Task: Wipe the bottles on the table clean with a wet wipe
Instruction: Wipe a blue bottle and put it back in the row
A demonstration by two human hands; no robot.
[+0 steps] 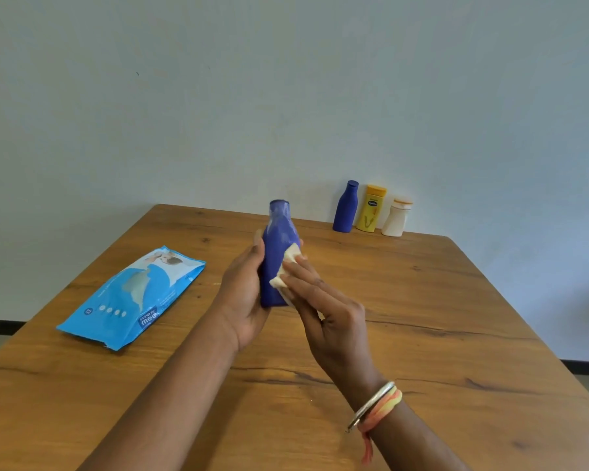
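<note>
Two hands meet at frame centre: the left hand (249, 294) grips a dark blue plastic bottle (277, 256) raised above the brown wooden table (422, 317), while the right hand (323, 300) presses a white wet wipe (286, 270) flat against its side.

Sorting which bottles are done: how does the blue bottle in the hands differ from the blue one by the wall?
The held blue bottle is off the table, in the left hand; the far blue bottle stands untouched beside the yellow bottle. The right hand presses a wipe on the held one; the far one has none. Both share shape and colour.
</note>
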